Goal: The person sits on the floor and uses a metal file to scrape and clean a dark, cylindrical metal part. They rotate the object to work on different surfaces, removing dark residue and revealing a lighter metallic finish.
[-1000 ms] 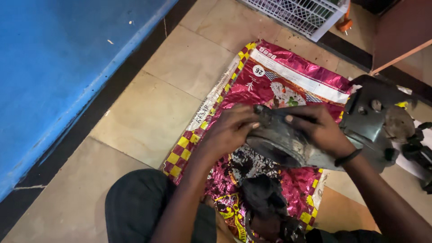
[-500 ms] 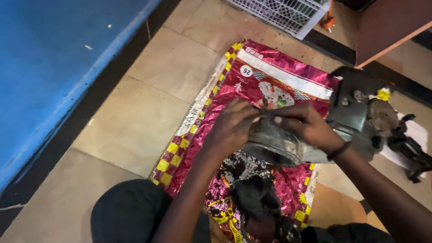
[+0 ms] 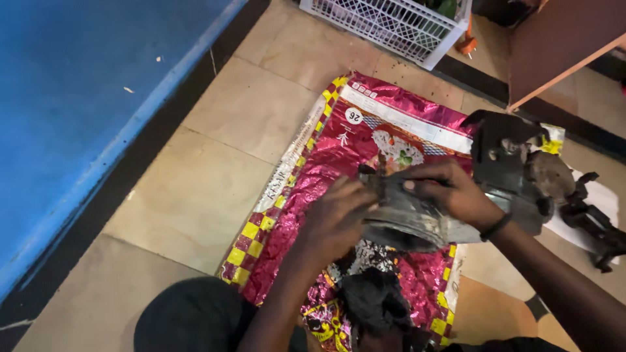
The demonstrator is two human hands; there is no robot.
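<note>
Both hands are closed on one grimy grey finned metal part [image 3: 407, 218], apparently an engine cylinder, held just above a pink foil sack [image 3: 339, 176] spread flat on the tiled floor [image 3: 215, 176]. The left hand [image 3: 336, 218] clasps the part's near end, fingers wrapped round it. The right hand [image 3: 450, 195] is clamped over the top, fingers pressing across the upper fins.

Step in hand, as judged: the part is being held and worked or examined at its left end, where a small dark projection [image 3: 378, 173] stands up between the two hands. Any further handling calls for a firm two-handed hold; the piece looks heavy and greasy, so slippage is a risk.

Count:
- Finned part in the grip: one.
- Larger dark engine casing [image 3: 512, 169], just beyond the right hand: one.
- Dark metal pieces [image 3: 593, 221], farther right of the casing: number cannot be told.
- Dark rag [image 3: 372, 300], below the grip on the sack: one.
- White lattice crate [image 3: 391, 23], well beyond the grip: one.
- Blue surface [image 3: 78, 98], well left of the grip: one.
- Wristband [image 3: 497, 227] on the right wrist: one.
</note>
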